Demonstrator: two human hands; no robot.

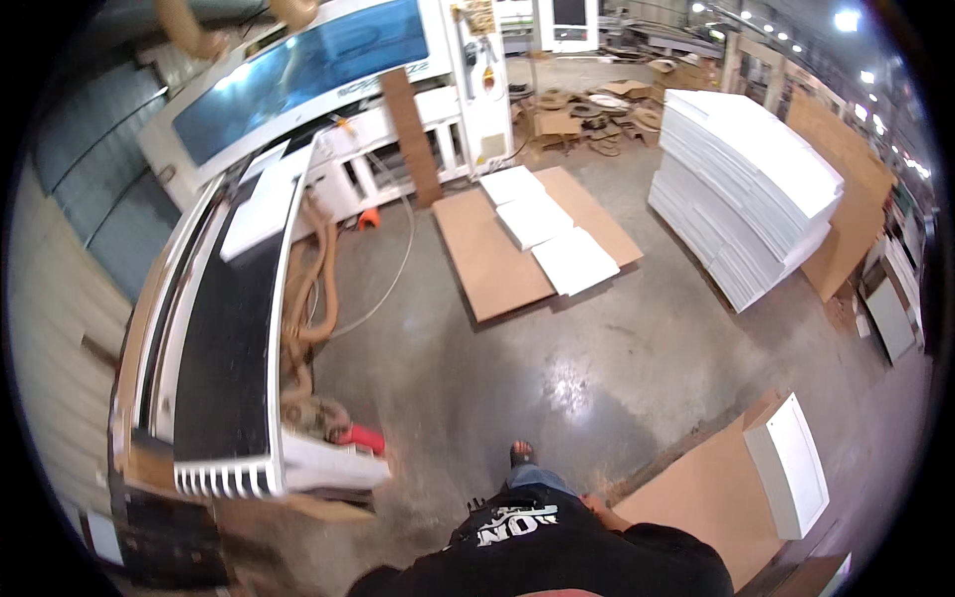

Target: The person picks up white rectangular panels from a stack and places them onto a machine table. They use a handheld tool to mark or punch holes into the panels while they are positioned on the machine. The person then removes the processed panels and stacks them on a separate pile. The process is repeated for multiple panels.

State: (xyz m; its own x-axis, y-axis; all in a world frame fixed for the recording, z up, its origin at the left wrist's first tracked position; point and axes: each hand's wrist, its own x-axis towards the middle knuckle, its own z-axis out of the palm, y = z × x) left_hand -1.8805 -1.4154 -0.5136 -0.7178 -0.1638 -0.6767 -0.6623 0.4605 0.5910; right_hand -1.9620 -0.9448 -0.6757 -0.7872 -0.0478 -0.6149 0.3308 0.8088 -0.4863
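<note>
My right hand (595, 505) hangs low beside my hip, partly covered by my black shirt. Its fingers are too small and hidden to read, and nothing shows in it. Out of the picture is my left hand. Closest on the right, a brown board (686, 497) lies on the floor with a stack of white panels (796, 468) on it. To my left runs a long machine table with a black belt (234, 378). A white panel (267, 204) rests at its far end. Ahead, low piles of white panels (537, 221) sit on another brown board (482, 264).
A large white machine (418, 99) with a blue window (308, 75) stands at the far left. Tan hoses (323, 289) and a thin cable run beside the table. A tall stack of white panels (741, 189) rises at the right. Brown scraps (597, 114) litter the back.
</note>
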